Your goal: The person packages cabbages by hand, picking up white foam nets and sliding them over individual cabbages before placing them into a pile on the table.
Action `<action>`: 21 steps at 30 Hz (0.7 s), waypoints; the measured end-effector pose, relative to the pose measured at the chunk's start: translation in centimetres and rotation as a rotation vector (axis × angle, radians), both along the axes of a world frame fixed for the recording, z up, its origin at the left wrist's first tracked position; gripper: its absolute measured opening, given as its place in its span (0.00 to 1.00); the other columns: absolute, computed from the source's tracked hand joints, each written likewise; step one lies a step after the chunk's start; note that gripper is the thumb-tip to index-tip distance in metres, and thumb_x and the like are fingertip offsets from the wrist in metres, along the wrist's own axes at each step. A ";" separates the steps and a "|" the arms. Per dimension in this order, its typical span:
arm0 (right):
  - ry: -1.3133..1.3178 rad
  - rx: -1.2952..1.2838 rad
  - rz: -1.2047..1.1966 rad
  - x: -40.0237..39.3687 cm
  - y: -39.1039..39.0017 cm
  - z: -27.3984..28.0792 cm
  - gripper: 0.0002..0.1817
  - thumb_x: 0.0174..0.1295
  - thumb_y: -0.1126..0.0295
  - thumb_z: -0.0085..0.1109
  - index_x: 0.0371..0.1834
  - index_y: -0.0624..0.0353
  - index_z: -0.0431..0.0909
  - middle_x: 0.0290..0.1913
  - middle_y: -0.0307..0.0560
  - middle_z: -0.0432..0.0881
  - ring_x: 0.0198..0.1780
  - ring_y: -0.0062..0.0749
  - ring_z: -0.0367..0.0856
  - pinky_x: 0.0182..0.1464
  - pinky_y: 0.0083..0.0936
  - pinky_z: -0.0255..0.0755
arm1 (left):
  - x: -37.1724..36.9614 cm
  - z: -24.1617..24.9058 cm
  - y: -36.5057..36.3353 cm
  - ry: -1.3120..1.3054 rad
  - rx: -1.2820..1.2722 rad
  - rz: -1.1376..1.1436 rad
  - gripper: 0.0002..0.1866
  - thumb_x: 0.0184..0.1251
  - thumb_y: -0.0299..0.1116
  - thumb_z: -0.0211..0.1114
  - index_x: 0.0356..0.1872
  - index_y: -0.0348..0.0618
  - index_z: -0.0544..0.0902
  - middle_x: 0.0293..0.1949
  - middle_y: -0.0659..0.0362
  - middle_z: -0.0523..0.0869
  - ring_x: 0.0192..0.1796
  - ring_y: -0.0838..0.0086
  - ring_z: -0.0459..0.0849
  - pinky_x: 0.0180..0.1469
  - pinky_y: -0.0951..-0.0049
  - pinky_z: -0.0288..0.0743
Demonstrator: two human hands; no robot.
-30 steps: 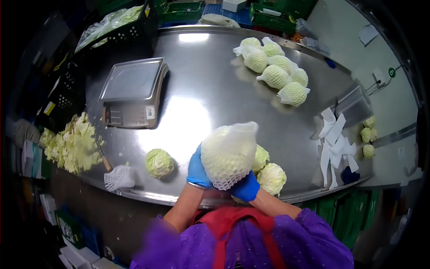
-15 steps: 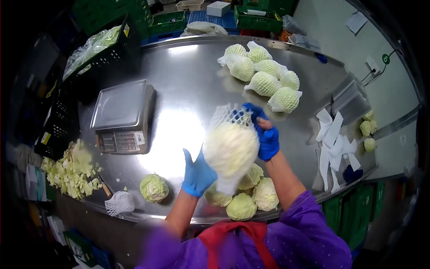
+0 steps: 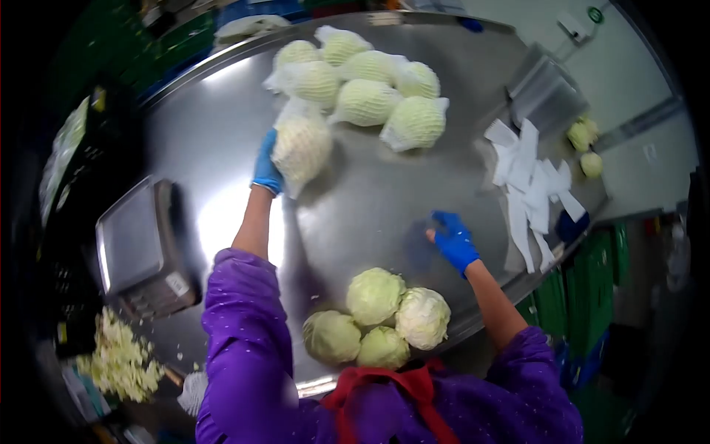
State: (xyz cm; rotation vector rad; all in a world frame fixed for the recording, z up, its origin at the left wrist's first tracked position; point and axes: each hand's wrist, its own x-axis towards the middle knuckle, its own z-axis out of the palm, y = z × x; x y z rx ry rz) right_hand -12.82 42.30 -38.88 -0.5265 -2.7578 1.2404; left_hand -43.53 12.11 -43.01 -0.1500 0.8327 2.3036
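With your left hand [image 3: 266, 169] gripping the netted cabbage [image 3: 301, 146], set it down touching the netted pile [image 3: 362, 81] at the far side, right hand [image 3: 452, 240] spread, empty.

no text legible anywhere; label on scale [image 3: 176, 283] too blurred to read

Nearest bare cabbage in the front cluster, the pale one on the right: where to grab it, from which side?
Take the pale cabbage from above and from its right, palm over the rounded top. Its right side is free table, while other cabbages press against its left. The right hand hovers empty close by; the left hand is busy with the netted cabbage.
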 end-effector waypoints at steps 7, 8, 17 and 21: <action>-0.344 0.661 -0.725 3.7 14.7 -3.6 0.17 0.51 0.69 0.57 0.47 0.51 0.75 0.47 0.56 0.74 0.49 0.53 0.72 0.49 0.41 0.68 | -6.1 -1.8 5.0 0.747 -0.916 0.418 0.30 0.58 0.45 0.63 0.59 0.43 0.67 0.52 0.55 0.74 0.52 0.70 0.72 0.56 0.69 0.63; -0.285 0.636 -0.708 4.2 16.7 -5.1 0.15 0.51 0.70 0.56 0.44 0.51 0.76 0.47 0.56 0.74 0.49 0.53 0.73 0.49 0.41 0.68 | -5.8 -1.6 4.9 0.809 -0.937 0.461 0.31 0.58 0.45 0.63 0.60 0.43 0.66 0.52 0.56 0.74 0.52 0.72 0.71 0.56 0.70 0.62; -0.190 0.496 -0.613 6.6 24.2 -8.4 0.08 0.52 0.68 0.57 0.32 0.58 0.74 0.31 0.56 0.78 0.36 0.46 0.78 0.39 0.36 0.71 | 14.2 10.4 -0.8 0.607 -0.758 -0.205 0.17 0.61 0.38 0.58 0.50 0.43 0.77 0.42 0.61 0.82 0.42 0.80 0.78 0.46 0.77 0.68; -0.185 0.334 -0.397 3.3 19.2 -2.7 0.09 0.50 0.68 0.59 0.26 0.61 0.71 0.30 0.57 0.76 0.30 0.49 0.74 0.34 0.36 0.68 | 21.4 10.5 -0.8 0.567 -0.663 -0.148 0.18 0.61 0.36 0.56 0.52 0.43 0.75 0.41 0.58 0.82 0.40 0.78 0.78 0.45 0.79 0.70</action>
